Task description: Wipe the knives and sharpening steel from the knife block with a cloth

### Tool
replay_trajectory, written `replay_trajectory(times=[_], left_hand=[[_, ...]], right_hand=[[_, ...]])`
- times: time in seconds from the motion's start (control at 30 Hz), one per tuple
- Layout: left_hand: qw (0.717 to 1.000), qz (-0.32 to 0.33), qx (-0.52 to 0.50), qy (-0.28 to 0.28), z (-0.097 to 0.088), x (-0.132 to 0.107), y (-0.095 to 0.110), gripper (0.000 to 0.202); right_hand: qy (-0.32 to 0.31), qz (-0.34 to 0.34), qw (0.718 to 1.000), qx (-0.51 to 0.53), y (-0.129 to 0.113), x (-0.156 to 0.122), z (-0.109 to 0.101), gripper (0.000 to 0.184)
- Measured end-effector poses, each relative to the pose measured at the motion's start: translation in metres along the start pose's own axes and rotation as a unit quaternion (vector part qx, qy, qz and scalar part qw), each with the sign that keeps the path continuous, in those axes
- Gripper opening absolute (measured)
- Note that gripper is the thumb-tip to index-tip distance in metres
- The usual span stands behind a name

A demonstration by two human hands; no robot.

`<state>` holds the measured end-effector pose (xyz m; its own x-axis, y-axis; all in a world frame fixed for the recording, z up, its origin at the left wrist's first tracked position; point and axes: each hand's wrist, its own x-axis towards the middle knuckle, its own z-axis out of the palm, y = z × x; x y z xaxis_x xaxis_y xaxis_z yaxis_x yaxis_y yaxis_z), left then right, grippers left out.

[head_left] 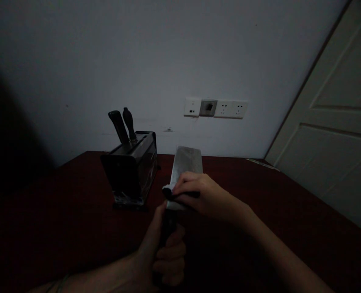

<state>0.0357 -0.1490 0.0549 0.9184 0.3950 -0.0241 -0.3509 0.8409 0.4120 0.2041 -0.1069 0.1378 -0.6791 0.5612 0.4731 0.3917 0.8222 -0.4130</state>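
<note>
My left hand is wrapped round the dark handle of a cleaver, whose broad steel blade points away from me over the table. My right hand lies across the blade near the handle, its fingers pinched on a small dark-and-white cloth or pad pressed against the steel. The light is dim, so what the pad is made of stays unclear.
A knife block with two black-handled knives stands left of the blade on the dark red table. Wall sockets sit on the grey wall behind. A pale door is at the right.
</note>
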Motion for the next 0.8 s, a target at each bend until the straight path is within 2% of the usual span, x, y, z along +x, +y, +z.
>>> replay_trajectory(times=[0.07,0.2,0.33,0.4,0.47,0.57,0.7,0.8], left_hand=[[1.0,-0.024,0.001,0.014,0.002,-0.002,-0.001,0.063],[0.998,-0.064,0.007,0.016,0.002,-0.002,-0.007,0.062],[0.996,-0.089,0.019,0.01,0.0,0.0,-0.011,0.059],[0.995,-0.092,0.023,0.013,-0.002,0.0,-0.012,0.06],[0.995,-0.092,0.026,0.016,-0.002,0.0,-0.011,0.06],[0.996,-0.083,0.015,0.015,0.0,0.0,-0.006,0.062],[0.998,-0.062,-0.003,0.021,0.008,-0.002,0.001,0.064],[0.999,-0.043,-0.003,0.023,0.012,-0.005,0.004,0.058]], right_hand=[[0.055,0.012,0.998,-0.027,0.008,0.0,-0.003,0.016],[0.118,0.04,0.99,-0.071,0.026,-0.003,-0.015,0.014],[0.209,0.077,0.968,-0.119,0.043,-0.01,-0.026,0.014],[0.227,0.087,0.961,-0.131,0.048,-0.013,-0.029,0.014],[0.213,0.08,0.966,-0.122,0.048,-0.014,-0.03,0.014],[0.145,0.051,0.985,-0.085,0.038,-0.011,-0.026,0.015],[0.042,0.012,0.997,-0.06,0.009,-0.006,-0.017,0.016],[-0.037,-0.01,0.999,-0.022,-0.013,-0.004,-0.012,0.019]])
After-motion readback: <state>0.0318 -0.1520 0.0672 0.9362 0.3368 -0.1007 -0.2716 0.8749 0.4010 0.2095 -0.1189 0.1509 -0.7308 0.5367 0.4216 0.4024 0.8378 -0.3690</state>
